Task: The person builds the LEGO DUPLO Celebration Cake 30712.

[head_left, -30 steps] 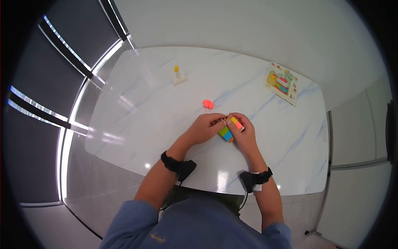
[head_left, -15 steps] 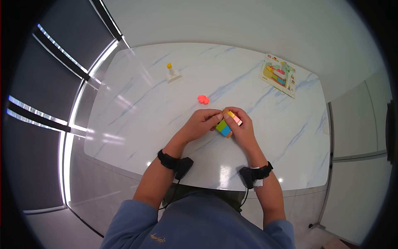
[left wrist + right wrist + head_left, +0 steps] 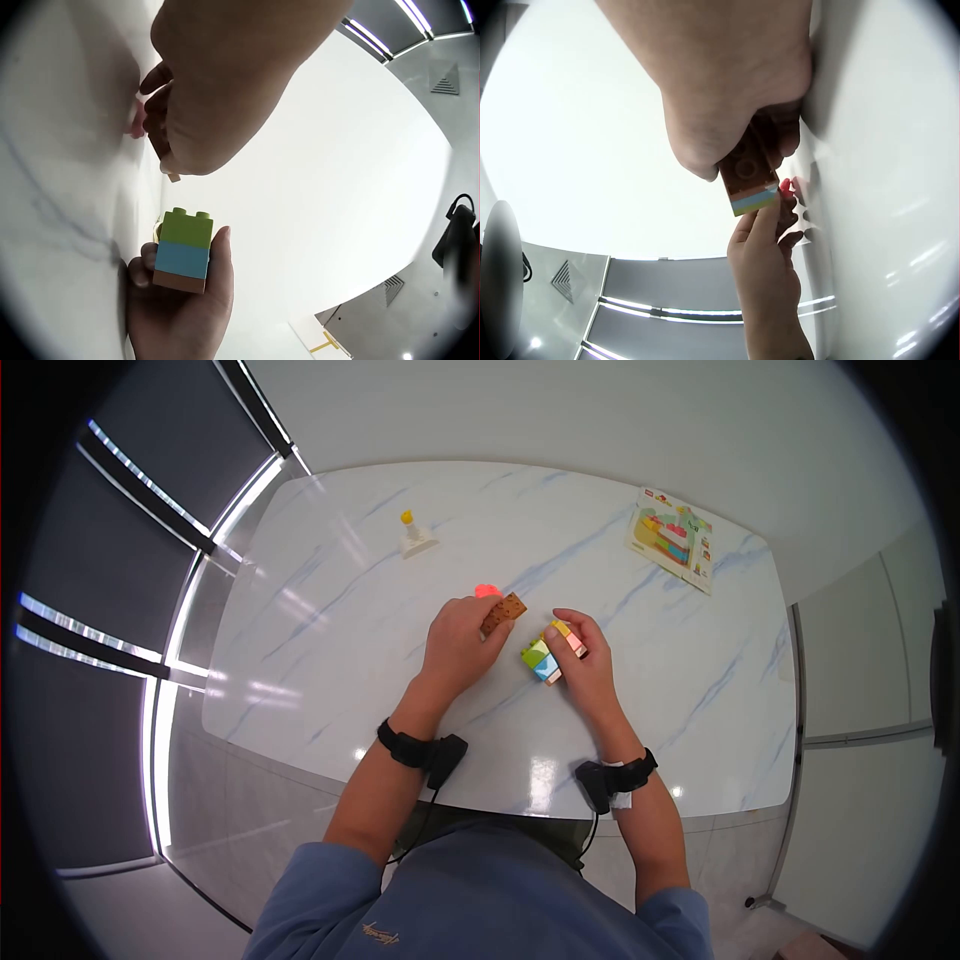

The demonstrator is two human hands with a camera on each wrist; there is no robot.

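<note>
Partly hidden by left grip [image 3: 460,645]: red piece [image 3: 487,590], brown brick [image 3: 505,613]

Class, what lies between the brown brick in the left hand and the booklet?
The head view shows bare, streaked tabletop between the brown brick and the booklet.

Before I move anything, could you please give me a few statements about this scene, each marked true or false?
1. The left hand holds a brown brick. True.
2. The right hand holds a brick stack, with a blue layer between a green layer and a brown layer. True.
3. The brown brick is fitted onto the brick stack. False: it is apart from it.
4. A booklet lies toward the far right of the table. True.
5. The yellow-topped piece stands right of the booklet. False: the yellow-topped piece stands left of it.
</note>
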